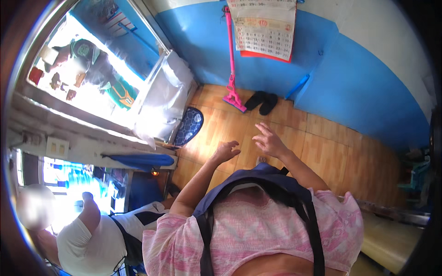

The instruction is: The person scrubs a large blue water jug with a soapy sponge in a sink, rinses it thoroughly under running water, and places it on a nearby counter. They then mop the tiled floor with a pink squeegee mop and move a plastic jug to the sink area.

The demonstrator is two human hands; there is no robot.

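My left hand (227, 150) is held above the tiled, wood-look floor (285, 142) with loosely curved fingers apart and nothing visible in them. Slightly farther forward, my right hand (268, 140) is open, its fingers spread and empty. Both hands are in front of my body, over a dark blue garment or bag (244, 174) with black straps worn on my front. Beyond them, a pink mop (231, 92) leans against the blue wall (193, 37), beside a pair of black slippers (267, 103).
A patterned blue mat (188, 126) lies by a doorway (165, 92) at the left. A person in white (92, 239) is at the lower left. A calendar (262, 32) hangs ahead, a blue rod (297, 86) leans below. A padded bench (391, 239) stands at the right.
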